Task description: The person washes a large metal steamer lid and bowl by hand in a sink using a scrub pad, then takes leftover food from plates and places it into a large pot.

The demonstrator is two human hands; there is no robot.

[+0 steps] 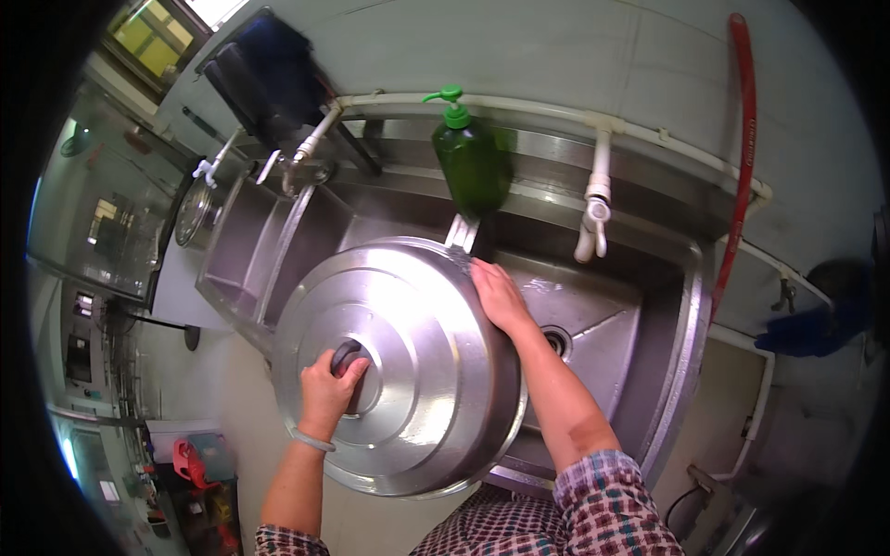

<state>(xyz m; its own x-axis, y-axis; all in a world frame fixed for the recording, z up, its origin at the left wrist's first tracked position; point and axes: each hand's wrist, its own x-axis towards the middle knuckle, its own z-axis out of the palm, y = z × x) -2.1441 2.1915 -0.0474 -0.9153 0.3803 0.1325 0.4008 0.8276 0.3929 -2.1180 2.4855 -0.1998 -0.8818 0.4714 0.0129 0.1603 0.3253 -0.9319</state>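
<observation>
A large round aluminium pot lid (417, 333) with stepped rings is held tilted above the sink, covering part of the basins. My left hand (327, 393) grips the black loop handle (345, 354) at its centre. Against the lid's raised outer side lies my right hand (497, 295), fingers pressed over a grey metal scouring pad (459, 258) that shows past the fingertips. Most of the pad is hidden beneath the hand.
Behind the lid, a green pump bottle (467, 163) stands on the divider of the stainless steel sink (667, 389). A white tap (596, 219) juts over the right basin, beside a red hose (744, 125). Dark cloths (261, 76) hang at the upper left; a blue glove-like item (799, 336) hangs right.
</observation>
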